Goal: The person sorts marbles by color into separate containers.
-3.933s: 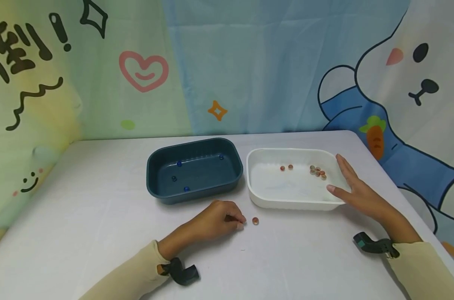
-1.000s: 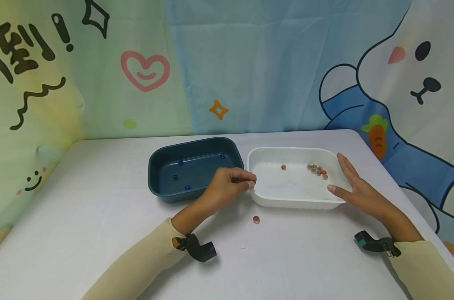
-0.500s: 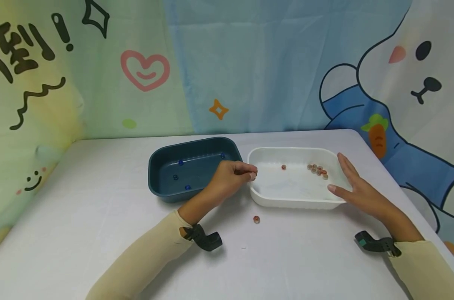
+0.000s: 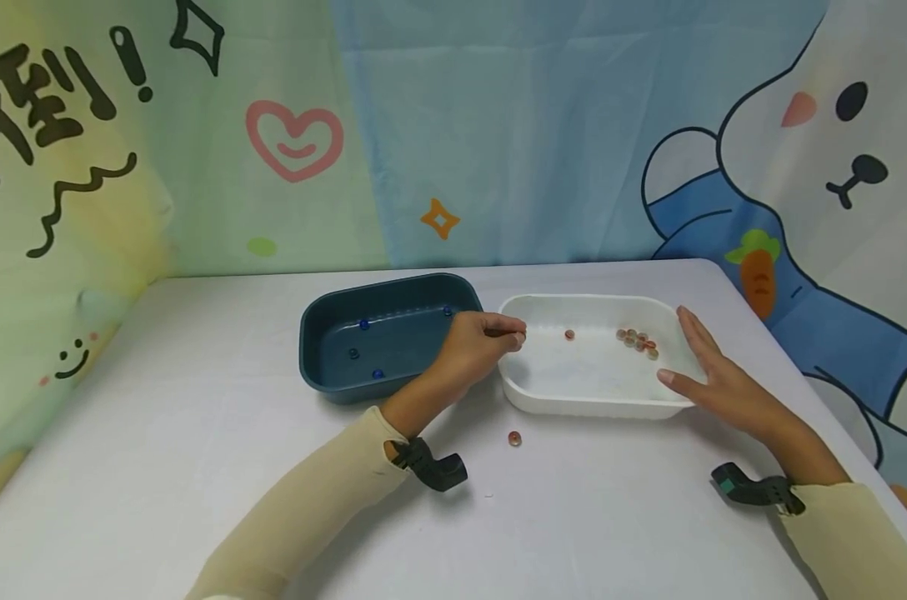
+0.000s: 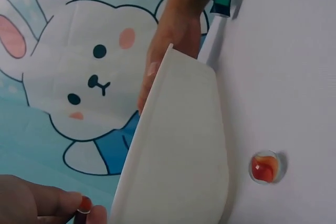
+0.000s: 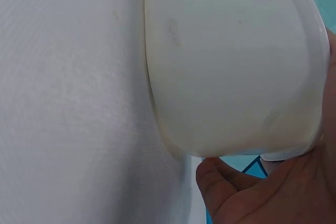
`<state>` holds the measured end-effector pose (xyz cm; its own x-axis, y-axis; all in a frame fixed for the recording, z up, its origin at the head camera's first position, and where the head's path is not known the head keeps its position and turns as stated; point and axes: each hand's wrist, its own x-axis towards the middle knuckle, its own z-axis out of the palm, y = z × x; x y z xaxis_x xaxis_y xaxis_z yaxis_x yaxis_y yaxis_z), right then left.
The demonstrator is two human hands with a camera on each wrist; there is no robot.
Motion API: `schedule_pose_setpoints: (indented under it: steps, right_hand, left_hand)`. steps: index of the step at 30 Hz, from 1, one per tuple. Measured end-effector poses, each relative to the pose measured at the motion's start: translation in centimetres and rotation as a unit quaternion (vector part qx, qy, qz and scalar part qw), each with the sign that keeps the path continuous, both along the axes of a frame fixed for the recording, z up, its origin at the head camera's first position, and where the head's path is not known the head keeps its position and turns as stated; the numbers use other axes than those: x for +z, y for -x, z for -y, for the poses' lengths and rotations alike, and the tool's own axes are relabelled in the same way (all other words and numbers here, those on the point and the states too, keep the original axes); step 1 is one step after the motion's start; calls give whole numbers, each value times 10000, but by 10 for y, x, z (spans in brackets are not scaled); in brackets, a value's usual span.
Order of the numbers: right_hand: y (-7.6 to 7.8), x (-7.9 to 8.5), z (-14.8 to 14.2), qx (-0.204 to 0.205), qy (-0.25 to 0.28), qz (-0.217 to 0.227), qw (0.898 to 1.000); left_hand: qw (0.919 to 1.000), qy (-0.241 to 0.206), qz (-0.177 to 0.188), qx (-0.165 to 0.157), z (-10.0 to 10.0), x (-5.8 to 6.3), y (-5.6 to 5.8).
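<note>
In the left wrist view my left hand point(image 4: 479, 346) pinches a small reddish marble point(image 5: 82, 210) between thumb and fingertip. It hovers at the left end of the white tray point(image 4: 581, 402), above the rim. Within that tray lie a lone orange-red marble point(image 4: 569, 334) and a cluster of several similar marbles point(image 4: 637, 341) towards the right. My right hand point(image 4: 712, 367) rests on the tray's right end, thumb and fingers spread and fairly straight along the rim. One red-orange glass marble point(image 5: 265, 167) sits on the table in front of the tray.
To the left stands a dark teal tray point(image 4: 333, 392) with several blue marbles, one of them a blue marble point(image 4: 378, 374) near its front wall. A white cloth covers the table point(image 4: 161, 433). A printed curtain point(image 4: 498, 150) hangs behind it.
My left hand has risen from the tabletop and shifted right, from the gap between trays to over the white tray's left end. One of two loose marbles there has gone. The right hand stays put.
</note>
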<state>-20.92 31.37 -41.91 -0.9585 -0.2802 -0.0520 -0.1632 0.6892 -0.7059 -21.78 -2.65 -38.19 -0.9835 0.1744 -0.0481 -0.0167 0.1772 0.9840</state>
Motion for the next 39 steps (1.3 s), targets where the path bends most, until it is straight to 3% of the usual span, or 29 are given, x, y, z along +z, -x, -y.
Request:
schedule_pose_setpoints:
  steps: [10, 23, 29, 39]
  right_hand:
    - [-1, 1, 0, -33, -32, 8, 10000]
    - [0, 1, 0, -31, -69, -16, 10000]
    - [0, 0, -1, -2, -58, -26, 10000]
    - [-1, 0, -2, 72, 1, -98, 9999]
  left_hand:
    - [9997, 92, -81, 222, -10, 2, 8]
    - [9981, -25, 151, 594, -19, 3, 22]
    - [9980, -19, 175, 606, -19, 5, 26]
    - [9979, -156, -82, 623, -20, 4, 25]
